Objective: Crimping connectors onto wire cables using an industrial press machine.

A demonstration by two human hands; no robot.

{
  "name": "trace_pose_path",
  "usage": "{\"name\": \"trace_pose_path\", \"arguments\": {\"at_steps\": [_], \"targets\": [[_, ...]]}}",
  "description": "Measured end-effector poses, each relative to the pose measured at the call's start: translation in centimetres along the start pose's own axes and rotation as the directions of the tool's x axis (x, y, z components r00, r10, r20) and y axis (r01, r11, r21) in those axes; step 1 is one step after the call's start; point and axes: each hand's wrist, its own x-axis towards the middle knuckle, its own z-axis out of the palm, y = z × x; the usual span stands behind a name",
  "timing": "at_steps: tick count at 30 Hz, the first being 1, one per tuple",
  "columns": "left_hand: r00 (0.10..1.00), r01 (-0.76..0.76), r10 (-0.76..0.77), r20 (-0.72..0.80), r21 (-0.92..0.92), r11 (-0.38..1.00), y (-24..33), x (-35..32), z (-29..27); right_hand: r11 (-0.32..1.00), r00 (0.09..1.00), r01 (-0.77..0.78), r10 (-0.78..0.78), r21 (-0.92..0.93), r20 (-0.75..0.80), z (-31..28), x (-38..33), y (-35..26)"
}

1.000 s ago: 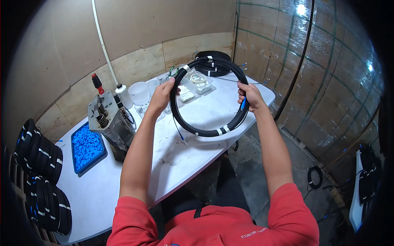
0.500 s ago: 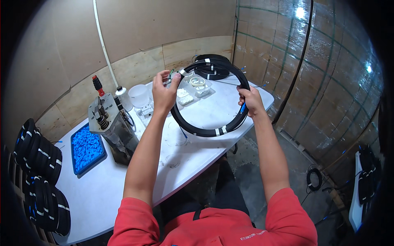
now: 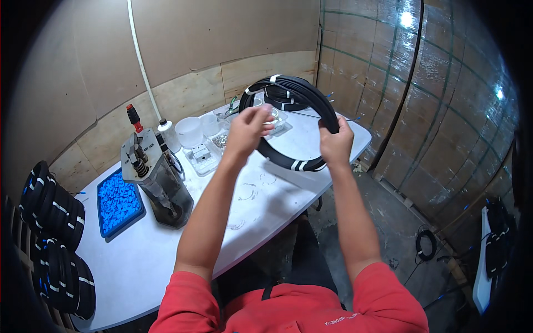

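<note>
A large coil of black cable (image 3: 317,95), bound with white tape bands, is held up over the white table (image 3: 277,195). My right hand (image 3: 337,141) grips its right side, fingers wrapped round the cable. My left hand (image 3: 248,132) is off the cable, in front of the ring's opening near its left side. Its fingers are loosely bent and slightly blurred, and I see nothing held in them. Behind the ring, a second black cable coil (image 3: 284,100) lies on the table, partly hidden.
On the table stand a metal hand press (image 3: 158,177), a blue tray (image 3: 105,232) of small blue pieces, a white bottle (image 3: 167,136) and clear plastic containers (image 3: 189,131). Stacked cable coils (image 3: 66,277) sit at the left edge. Another coil (image 3: 425,245) is at lower right, near wrapped boxes (image 3: 411,119).
My left hand has let go of the coil's left side and moved right, across the ring's opening. The coil has tilted and shifted slightly up, still in my right hand.
</note>
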Motion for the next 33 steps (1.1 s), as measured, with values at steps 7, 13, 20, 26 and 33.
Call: {"name": "trace_pose_path", "arguments": {"at_steps": [7,13,20,26,33], "targets": [[0.988,0.064,-0.124,-0.087,-0.504,0.861,3.3,0.0,6.9,0.883,0.871,0.417,-0.456,-0.216,-0.183,5.2,-6.6,-1.4],[0.979,-0.033,-0.082,-0.186,-0.542,0.840,-0.3,0.3,2.6,0.727,0.778,0.627,-0.604,-0.280,0.174,4.8,-9.7,-0.5],[0.979,-0.149,0.010,-0.202,-0.685,0.713,-3.8,-2.1,0.1,0.974,0.990,0.051,-0.020,0.220,-0.143,4.2,-14.8,2.5],[0.965,-0.252,0.104,-0.242,-0.737,0.627,-6.2,-3.8,0.6,0.055,0.732,-0.543,0.519,0.838,0.440,5.2,-11.0,-1.4],[0.981,-0.171,0.173,-0.088,-0.811,0.560,-10.1,-5.3,1.3,0.054,0.674,-0.528,0.634,0.847,0.380,6.0,-6.4,2.5]]}}
